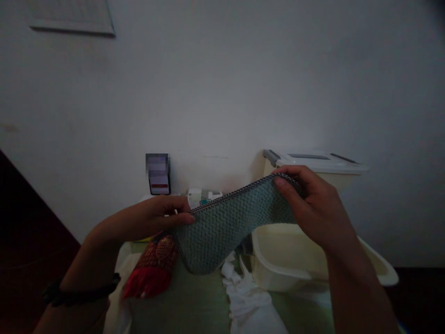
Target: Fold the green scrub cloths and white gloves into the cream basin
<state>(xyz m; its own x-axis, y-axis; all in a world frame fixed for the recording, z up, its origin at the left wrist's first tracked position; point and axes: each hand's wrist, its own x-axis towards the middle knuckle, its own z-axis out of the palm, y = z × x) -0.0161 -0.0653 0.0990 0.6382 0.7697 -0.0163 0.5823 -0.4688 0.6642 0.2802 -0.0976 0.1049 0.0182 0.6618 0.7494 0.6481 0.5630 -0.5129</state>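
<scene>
A grey-green cleaning cloth (pixel 225 227) with a woven texture and a dark-and-white stitched edge hangs between my two hands, above the table. My left hand (pixel 170 215) pinches its upper edge near the left end, thumb in front. At the upper right corner, my right hand (pixel 309 199) grips the cloth between thumb and fingers. The cloth slants up to the right, and its lower edge hangs loose in a curve. Below its left end lies a red patterned bundle (pixel 153 269). White ruffled fabric (pixel 250 297) lies beneath it on the table.
A cream plastic basin (pixel 267 273) stands at the right, partly behind my right arm. Behind it is a lidded storage box (pixel 313 163). A phone (pixel 160 178) leans upright against the white wall (pixel 222 83). The tabletop (pixel 187 306) is green.
</scene>
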